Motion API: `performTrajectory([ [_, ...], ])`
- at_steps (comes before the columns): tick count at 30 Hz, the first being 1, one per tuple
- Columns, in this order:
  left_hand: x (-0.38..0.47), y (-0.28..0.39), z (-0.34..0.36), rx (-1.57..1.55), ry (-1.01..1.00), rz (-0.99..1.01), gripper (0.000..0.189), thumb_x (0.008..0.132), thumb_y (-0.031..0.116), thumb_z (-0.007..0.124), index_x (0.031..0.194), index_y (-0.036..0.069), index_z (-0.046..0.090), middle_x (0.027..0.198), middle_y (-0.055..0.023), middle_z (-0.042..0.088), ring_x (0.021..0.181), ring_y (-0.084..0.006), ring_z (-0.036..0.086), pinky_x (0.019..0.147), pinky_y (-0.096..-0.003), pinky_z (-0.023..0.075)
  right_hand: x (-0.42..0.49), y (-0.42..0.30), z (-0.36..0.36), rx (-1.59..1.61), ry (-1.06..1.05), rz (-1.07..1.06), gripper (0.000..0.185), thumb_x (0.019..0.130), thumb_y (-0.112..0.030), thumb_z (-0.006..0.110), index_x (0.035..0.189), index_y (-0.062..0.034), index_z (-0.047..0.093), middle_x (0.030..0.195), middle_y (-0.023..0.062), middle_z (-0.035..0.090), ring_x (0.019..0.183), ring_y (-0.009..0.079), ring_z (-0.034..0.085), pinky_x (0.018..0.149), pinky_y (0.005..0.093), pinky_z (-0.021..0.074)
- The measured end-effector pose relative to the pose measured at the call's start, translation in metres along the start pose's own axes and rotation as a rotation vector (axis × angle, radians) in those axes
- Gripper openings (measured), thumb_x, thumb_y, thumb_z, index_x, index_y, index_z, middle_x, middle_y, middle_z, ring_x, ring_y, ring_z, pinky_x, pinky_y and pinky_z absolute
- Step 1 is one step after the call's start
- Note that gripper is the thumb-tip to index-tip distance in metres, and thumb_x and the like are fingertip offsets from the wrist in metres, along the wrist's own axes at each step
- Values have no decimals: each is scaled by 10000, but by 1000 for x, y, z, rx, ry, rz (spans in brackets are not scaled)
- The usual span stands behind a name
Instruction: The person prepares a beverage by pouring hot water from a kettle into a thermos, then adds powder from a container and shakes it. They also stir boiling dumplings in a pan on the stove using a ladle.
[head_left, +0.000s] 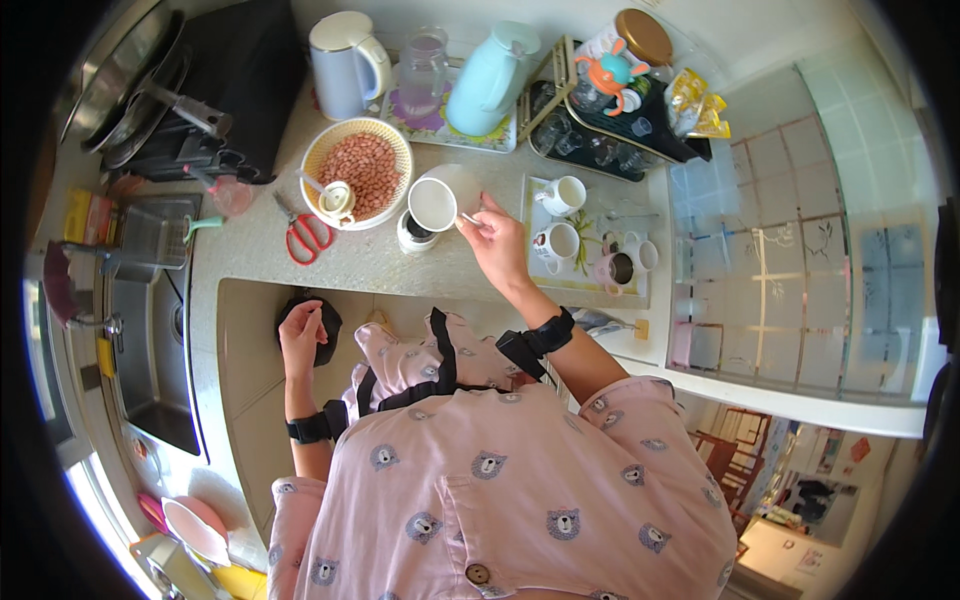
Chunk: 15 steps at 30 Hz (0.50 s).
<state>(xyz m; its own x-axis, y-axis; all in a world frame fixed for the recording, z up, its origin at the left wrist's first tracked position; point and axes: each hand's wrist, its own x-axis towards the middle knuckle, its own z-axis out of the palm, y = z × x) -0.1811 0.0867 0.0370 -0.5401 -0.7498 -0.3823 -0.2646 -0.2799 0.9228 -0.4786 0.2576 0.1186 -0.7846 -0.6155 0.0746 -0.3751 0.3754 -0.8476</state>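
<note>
My right hand (493, 234) grips a white mug (433, 203) by its handle, the mug tilted with its opening towards me. Partly under the mug stands a small white appliance base or jar (416, 235) with a dark opening. My left hand (304, 324) is raised in front of the counter edge, fingers curled, touching nothing that shows. A yellow and white basket (409, 161) holds peanuts or similar reddish kernels (371, 165), and a small white lidded cup part (337, 199) and a spoon rest on them. Red-handled scissors (307, 238) lie on the counter left of the appliance.
Behind stand an electric kettle (341, 67), a glass pitcher (424, 71) and a turquoise jug (491, 79). A tray (531, 277) with several mugs lies at right, below a two-level rack (622, 135). The sink (154, 352) and a black stove (225, 82) are at left.
</note>
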Motion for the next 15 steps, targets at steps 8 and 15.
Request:
performTrajectory([
  [8, 5, -1, 3, -2, -27, 20, 161, 926, 98, 568, 1030, -9, 630, 603, 14, 534, 490, -45, 488, 444, -190, 401, -22, 57, -41, 773, 375, 444, 272, 875, -195, 682, 918, 71, 644, 835, 44, 617, 704, 103, 592, 684, 242, 542],
  [15, 22, 0, 11, 72, -88, -10, 196, 933, 154, 574, 1044, 1, 623, 612, 8, 533, 494, -57, 492, 456, -195, 407, -38, 146, -112, 700, 859, 418, 282, 903, -211, 647, 930, 69, 627, 865, 82, 633, 788, 166, 638, 748, 270, 565],
])
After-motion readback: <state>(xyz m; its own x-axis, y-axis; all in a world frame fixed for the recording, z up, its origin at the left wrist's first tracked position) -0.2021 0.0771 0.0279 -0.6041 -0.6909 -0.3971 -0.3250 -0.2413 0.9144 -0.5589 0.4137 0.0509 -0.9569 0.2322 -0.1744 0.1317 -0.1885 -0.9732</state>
